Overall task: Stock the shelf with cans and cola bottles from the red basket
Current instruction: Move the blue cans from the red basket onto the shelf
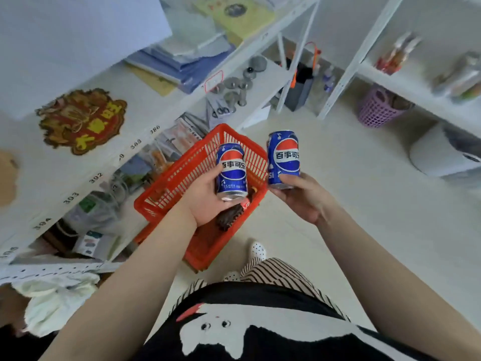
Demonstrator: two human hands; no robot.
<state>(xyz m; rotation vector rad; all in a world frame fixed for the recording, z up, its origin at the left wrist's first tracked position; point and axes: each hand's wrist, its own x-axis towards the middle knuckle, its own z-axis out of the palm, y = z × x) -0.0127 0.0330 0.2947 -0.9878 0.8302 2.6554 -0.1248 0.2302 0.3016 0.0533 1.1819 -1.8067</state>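
My left hand [201,201] grips a blue cola can [231,171] and holds it upright above the red basket [182,178], which stands on the floor. My right hand [303,196] holds a second blue can [283,158] upright just right of the basket's rim. Inside the basket, below my left hand, lies a dark cola bottle [230,217] with a red label. The white shelf [145,118] runs along the left, its top board level with my arms.
The shelf top carries a gold and red sticker [83,121] and stacked folders [182,63]; packets fill the boards below. A purple basket [377,106] and a white appliance [442,155] sit under a second shelf at right. Pale floor lies between.
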